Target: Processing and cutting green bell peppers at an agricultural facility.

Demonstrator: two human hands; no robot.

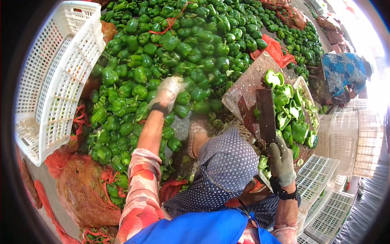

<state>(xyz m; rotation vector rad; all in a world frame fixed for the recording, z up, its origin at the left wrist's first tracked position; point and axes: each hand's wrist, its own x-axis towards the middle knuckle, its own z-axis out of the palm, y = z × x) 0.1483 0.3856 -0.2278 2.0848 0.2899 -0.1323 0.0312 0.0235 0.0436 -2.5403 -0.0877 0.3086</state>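
Note:
My left hand (167, 92), in a pale glove, reaches over a wide heap of whole green bell peppers (140, 91). Its fingers are blurred and partly lost against the peppers, so I cannot tell whether it grips one. My right hand (283, 163), also gloved, is closed at the near end of a broad dark-bladed knife (266, 116). The blade lies over a worn wooden board (235, 95) sprinkled with pale seeds. Against the blade's right side are cut green pepper halves (298, 130), some showing pale insides.
A white perforated crate (71, 85) stands at the left, above a red mesh sack (87, 191). More white crates (319, 171) are stacked on the right. Red netting (272, 51) lies behind the board. Another person in a blue patterned top (343, 73) is at the far right.

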